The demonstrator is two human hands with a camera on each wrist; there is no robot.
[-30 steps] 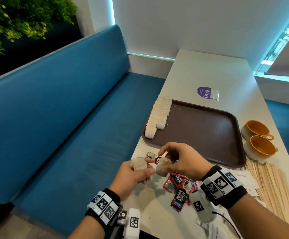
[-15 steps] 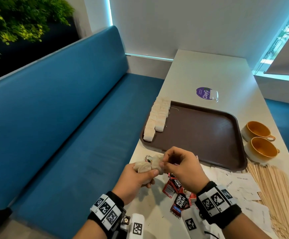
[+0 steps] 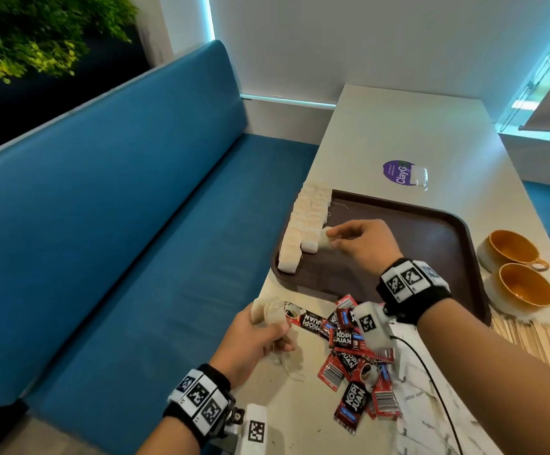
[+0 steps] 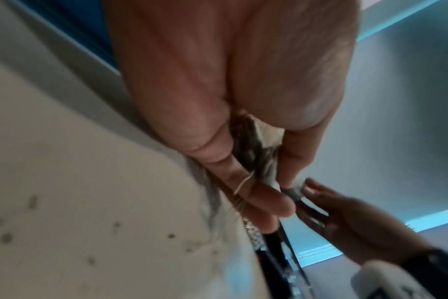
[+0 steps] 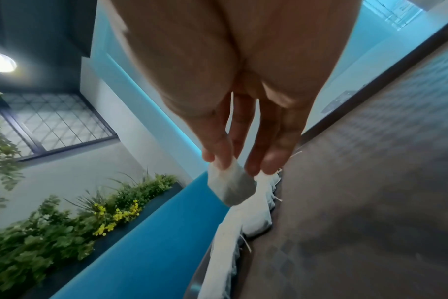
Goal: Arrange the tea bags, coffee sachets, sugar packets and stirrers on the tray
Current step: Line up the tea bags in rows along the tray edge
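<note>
While my right hand pinches one tea bag over the tray, just beside the rows, my left hand grips a bunch of bags above the table, beside the sachets.

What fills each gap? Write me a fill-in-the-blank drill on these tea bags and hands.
1. The right hand pinches a ____ over the tray.
2. The rows of tea bags lie along the tray's ____ edge.
3. The coffee sachets lie on the ____, not the tray.
4. The left hand holds more ____.

Missing: tea bag; left; table; tea bags
</note>
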